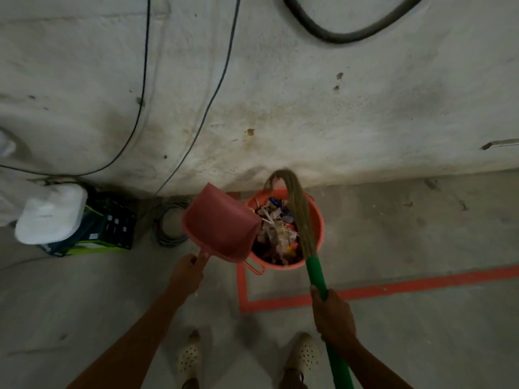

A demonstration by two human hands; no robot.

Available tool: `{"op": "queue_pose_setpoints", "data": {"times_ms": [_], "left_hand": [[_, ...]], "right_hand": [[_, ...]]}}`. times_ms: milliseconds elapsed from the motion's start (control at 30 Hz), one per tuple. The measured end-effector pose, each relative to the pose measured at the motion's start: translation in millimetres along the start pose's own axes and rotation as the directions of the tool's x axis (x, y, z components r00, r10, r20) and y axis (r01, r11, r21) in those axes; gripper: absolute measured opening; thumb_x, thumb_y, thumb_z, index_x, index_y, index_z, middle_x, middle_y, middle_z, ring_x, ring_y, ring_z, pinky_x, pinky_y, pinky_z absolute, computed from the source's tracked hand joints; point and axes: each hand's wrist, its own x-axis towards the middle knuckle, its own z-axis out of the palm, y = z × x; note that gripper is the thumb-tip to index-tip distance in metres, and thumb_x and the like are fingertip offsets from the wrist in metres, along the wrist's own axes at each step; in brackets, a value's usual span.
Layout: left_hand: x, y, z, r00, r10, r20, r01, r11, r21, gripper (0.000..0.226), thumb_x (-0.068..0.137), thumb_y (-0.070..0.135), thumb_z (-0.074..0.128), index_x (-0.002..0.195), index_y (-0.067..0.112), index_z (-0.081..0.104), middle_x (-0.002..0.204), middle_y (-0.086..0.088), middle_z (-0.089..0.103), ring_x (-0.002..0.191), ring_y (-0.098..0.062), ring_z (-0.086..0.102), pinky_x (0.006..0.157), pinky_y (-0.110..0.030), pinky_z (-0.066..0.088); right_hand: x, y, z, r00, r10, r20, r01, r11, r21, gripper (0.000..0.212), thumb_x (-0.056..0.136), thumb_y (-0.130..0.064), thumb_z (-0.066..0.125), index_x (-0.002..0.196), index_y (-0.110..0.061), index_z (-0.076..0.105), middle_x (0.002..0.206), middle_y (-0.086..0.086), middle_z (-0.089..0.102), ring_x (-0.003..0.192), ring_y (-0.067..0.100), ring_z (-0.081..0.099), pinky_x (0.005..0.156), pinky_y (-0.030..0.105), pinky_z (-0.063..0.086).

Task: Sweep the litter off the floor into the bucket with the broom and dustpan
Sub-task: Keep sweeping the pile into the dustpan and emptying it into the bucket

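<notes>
the dustpan point(222, 223) was a thin pink plastic scoop, probably light and stiff. the left hand point(186, 272) gripped it by its short handle, the one sensible hold. it was tipped up over the left rim of the bucket point(319, 220), and whether anything was left in it could not be told. the broom point(300, 214) looked light too. its smooth green handle might slip in a loose fist, and its long straw bristles seemed soft and easily bent. the right hand point(332, 313) was closed round the handle near the bristle end, a close hold that would give good control. the bristles lay across the right side of the bucket's mouth, their tips curling over the far rim. the bucket stood on the floor point(421, 234) by the wall, at the corner of a red tape line point(407, 283). it was filled nearly to the rim with litter point(276, 234): paper scraps, wrappers and bits of plastic, all likely light and apt to spill back out if stirred.
</notes>
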Motion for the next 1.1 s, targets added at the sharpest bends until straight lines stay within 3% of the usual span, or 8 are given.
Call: {"op": "queue_pose_setpoints", "data": {"times_ms": [133,300,533,667,767,867,1000,1100], "left_hand": [[20,-36,-35,0.996,0.081,-0.021,-0.081,0.996,0.023,0.053,0.1,0.04,0.059,0.059,0.008,0.051,0.04,-0.001,0.05,0.035,-0.015,0.047,0.047,-0.033,0.04],[48,-81,-85,0.996,0.082,0.039,-0.084,0.995,0.054,0.061,0.099,0.051,0.056,0.058,0.006,0.055,0.045,-0.006,0.055,0.045,-0.024,0.054,0.051,-0.033,0.042],[82,-114,-156,0.992,0.084,0.091,-0.087,0.996,0.025,0.052,0.098,0.046,0.059,0.065,0.008,0.049,0.052,-0.009,0.051,0.045,-0.019,0.048,0.048,-0.028,0.039],[116,-128,-174,0.995,0.072,0.065,-0.073,0.997,0.016,0.058,0.09,0.057,0.064,0.062,0.009,0.048,0.051,-0.011,0.053,0.049,-0.023,0.05,0.052,-0.034,0.041],[143,-145,-175,0.996,0.056,0.073,-0.057,0.998,0.017,0.055,0.093,0.054,0.063,0.063,0.01,0.048,0.051,-0.009,0.054,0.052,-0.025,0.052,0.055,-0.037,0.042],[170,-169,-167,0.998,0.025,0.064,-0.024,1.0,-0.014,0.053,0.096,0.051,0.062,0.065,0.01,0.048,0.051,-0.008,0.054,0.049,-0.023,0.05,0.054,-0.033,0.04],[205,-208,-142,0.998,-0.028,0.064,0.031,0.998,-0.048,0.053,0.095,0.054,0.061,0.069,0.009,0.048,0.051,-0.008,0.053,0.045,-0.02,0.046,0.047,-0.03,0.038],[236,-236,-115,0.996,-0.045,0.082,0.05,0.997,-0.06,0.055,0.092,0.059,0.062,0.069,0.012,0.045,0.049,-0.005,0.047,0.043,-0.019,0.042,0.043,-0.03,0.038]], "right_hand": [[-25,-22,44,0.999,0.018,-0.039,-0.019,1.0,-0.013,0.046,0.1,-0.062,0.037,0.091,-0.021,0.054,0.08,0.002,0.062,0.071,0.018,0.064,0.067,0.035,0.056],[-60,-44,106,0.994,0.093,-0.06,-0.094,0.995,-0.015,0.05,0.101,-0.061,0.035,0.102,-0.016,0.058,0.084,0.003,0.062,0.074,0.018,0.062,0.064,0.031,0.048],[-117,-109,194,0.985,0.166,-0.056,-0.157,0.978,0.135,0.049,0.103,-0.058,0.035,0.1,-0.016,0.059,0.086,0.002,0.061,0.08,0.02,0.061,0.074,0.032,0.05],[-126,-139,237,0.976,0.216,-0.007,-0.211,0.959,0.188,0.05,0.101,-0.062,0.035,0.106,-0.018,0.059,0.101,0.008,0.066,0.094,0.026,0.064,0.083,0.034,0.05],[-107,-154,277,0.978,0.2,0.065,-0.209,0.961,0.179,0.051,0.099,-0.065,0.036,0.112,-0.021,0.059,0.111,0.009,0.068,0.101,0.028,0.066,0.088,0.034,0.052],[-72,-172,322,0.965,0.221,0.141,-0.244,0.953,0.18,0.047,0.094,-0.072,0.036,0.101,-0.029,0.055,0.099,0.003,0.068,0.088,0.024,0.07,0.083,0.041,0.059],[2,-188,370,0.963,0.22,0.158,-0.256,0.929,0.266,0.046,0.103,-0.059,0.038,0.087,-0.02,0.056,0.083,0.0,0.064,0.077,0.019,0.068,0.071,0.034,0.057],[77,-193,397,0.95,0.278,0.141,-0.311,0.869,0.386,0.049,0.104,-0.054,0.04,0.091,-0.012,0.062,0.081,0.007,0.066,0.075,0.026,0.069,0.069,0.039,0.06]]}}
